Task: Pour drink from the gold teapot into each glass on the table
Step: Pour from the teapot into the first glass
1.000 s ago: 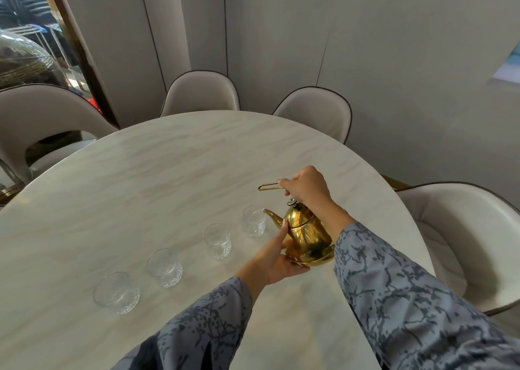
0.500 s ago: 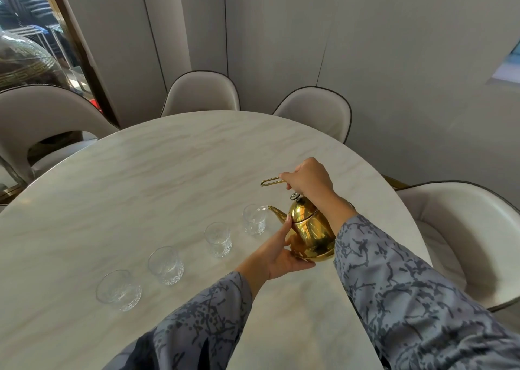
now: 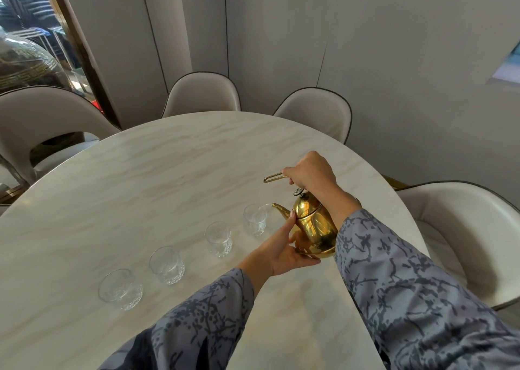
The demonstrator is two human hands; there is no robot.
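Note:
A gold teapot [image 3: 312, 226] hangs just above the marble table [image 3: 140, 178], tilted so its spout reaches the rim of the rightmost glass [image 3: 255, 220]. My right hand [image 3: 311, 171] is closed on the thin gold handle above the lid. My left hand [image 3: 281, 253] cups the teapot's base from below and the left. Several clear textured glasses stand in a diagonal row: a second [image 3: 218, 238], a third [image 3: 166, 265] and the nearest left one [image 3: 120, 289]. All of them look empty.
Cream padded chairs ring the table: one at the far left [image 3: 42, 116], two at the back [image 3: 202, 93] [image 3: 318, 113], one at the right [image 3: 464, 229]. A grey panelled wall stands close behind them.
The teapot has risen off the table and moved a little left, tipping its spout toward the rightmost glass. Both hands moved with it.

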